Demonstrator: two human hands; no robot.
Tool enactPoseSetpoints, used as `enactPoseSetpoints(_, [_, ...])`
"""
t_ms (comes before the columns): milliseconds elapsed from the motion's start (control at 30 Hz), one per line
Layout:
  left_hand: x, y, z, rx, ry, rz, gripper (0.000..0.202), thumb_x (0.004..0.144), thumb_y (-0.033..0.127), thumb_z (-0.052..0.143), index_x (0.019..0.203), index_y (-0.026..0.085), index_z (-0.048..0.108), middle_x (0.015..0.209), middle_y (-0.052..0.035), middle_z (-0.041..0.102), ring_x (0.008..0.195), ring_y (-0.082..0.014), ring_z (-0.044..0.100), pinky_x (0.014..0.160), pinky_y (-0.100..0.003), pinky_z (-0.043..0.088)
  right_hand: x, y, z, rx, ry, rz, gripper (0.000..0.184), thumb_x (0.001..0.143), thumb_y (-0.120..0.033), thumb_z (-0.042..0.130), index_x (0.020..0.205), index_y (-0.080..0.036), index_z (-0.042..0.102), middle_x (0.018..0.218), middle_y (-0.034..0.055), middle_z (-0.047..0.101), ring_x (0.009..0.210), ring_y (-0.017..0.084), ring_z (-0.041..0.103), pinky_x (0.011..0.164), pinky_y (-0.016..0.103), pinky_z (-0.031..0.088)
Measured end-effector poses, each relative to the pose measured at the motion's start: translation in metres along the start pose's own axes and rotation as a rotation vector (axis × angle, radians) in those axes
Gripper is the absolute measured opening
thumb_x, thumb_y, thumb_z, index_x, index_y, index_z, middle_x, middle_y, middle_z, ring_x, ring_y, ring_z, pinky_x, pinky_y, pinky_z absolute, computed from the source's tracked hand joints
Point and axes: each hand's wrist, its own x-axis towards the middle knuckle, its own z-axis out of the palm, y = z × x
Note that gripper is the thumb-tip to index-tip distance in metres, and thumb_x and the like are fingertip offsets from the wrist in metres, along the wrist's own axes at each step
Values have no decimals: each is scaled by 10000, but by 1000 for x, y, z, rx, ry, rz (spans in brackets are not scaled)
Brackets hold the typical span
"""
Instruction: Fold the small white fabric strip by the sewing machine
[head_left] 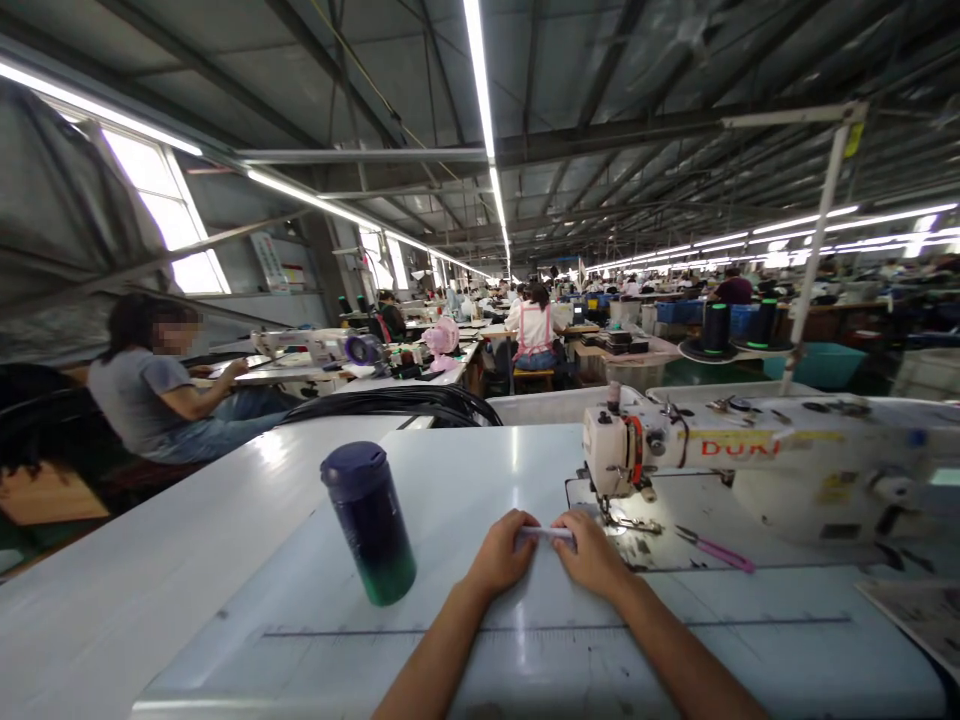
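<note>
Where pinched between left hand (501,553) and right hand (592,555), narrow white strip (546,534), probably fabric, though material uncertain at this size: position just above the white sewing table (225,520), close to the presser foot (628,522) at 2 o'clock. Both hands grasping, fingers curled over the strip, neither released nor tightly clenched; strip ends hidden by the hands. Handling noted as sound: grip balanced on both sides, strip level and taut-looking, fingers clear of the needle area.

Immediately beyond, at 2 to 3 o'clock, DUKI-labelled industrial sewing machine (739,450). Pink-handled thread snips (716,550) at 3 o'clock, just beside the machine bed. Dark blue-green tumbler (369,525) upright at 10 o'clock. Printed ruler scale (555,630) across the tabletop at 6 o'clock. Further out, at 10 o'clock, seated co-worker (142,385); at 12 o'clock, co-worker in pink apron (536,335), back turned.
</note>
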Motion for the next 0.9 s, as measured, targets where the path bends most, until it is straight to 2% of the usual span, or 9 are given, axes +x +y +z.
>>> enactPoseSetpoints(100, [1,-8,5,31,8,11,214,798,208,525,999,190,595,969,-71,601,930,-221,551,846,-373,419,0,13,-1,27,14,5,182,768,-127,562,945,-150,596,975,57,576,985,194,493,899,346,402])
enactPoseSetpoints(233, [6,-13,5,97,-16,14,182,787,207,546,955,196,615,954,-77,570,924,-233,527,849,-400,409,3,23,-5,-27,7,-9,223,748,-110,568,967,-145,596,1005,67,568,1024,207,462,941,368,394])
enactPoseSetpoints(333, [7,-14,6,110,-17,17,154,799,198,535,936,195,604,945,-67,555,914,-220,517,834,-386,416,3,23,-5,-32,-11,3,224,770,-112,539,983,-144,599,1011,68,574,1026,203,468,946,373,402])
enactPoseSetpoints(500, [6,-15,8,64,-13,-8,171,804,213,544,967,203,594,904,-43,531,810,-187,511,734,-333,420,4,16,-3,84,-48,39,334,766,-102,528,1094,-149,568,1088,62,584,1011,178,518,912,339,445])
enactPoseSetpoints(700, [6,-18,10,106,18,3,105,818,240,556,908,203,597,920,-46,563,894,-209,533,801,-346,413,6,18,-4,11,16,2,270,761,-107,542,1024,-133,597,1028,72,594,1003,196,517,902,353,445])
enactPoseSetpoints(900, [5,-14,10,79,7,3,82,825,238,536,867,187,585,833,-32,538,752,-171,504,684,-314,395,5,17,-4,4,5,5,206,791,-78,498,935,-142,629,954,56,621,938,178,540,867,338,439])
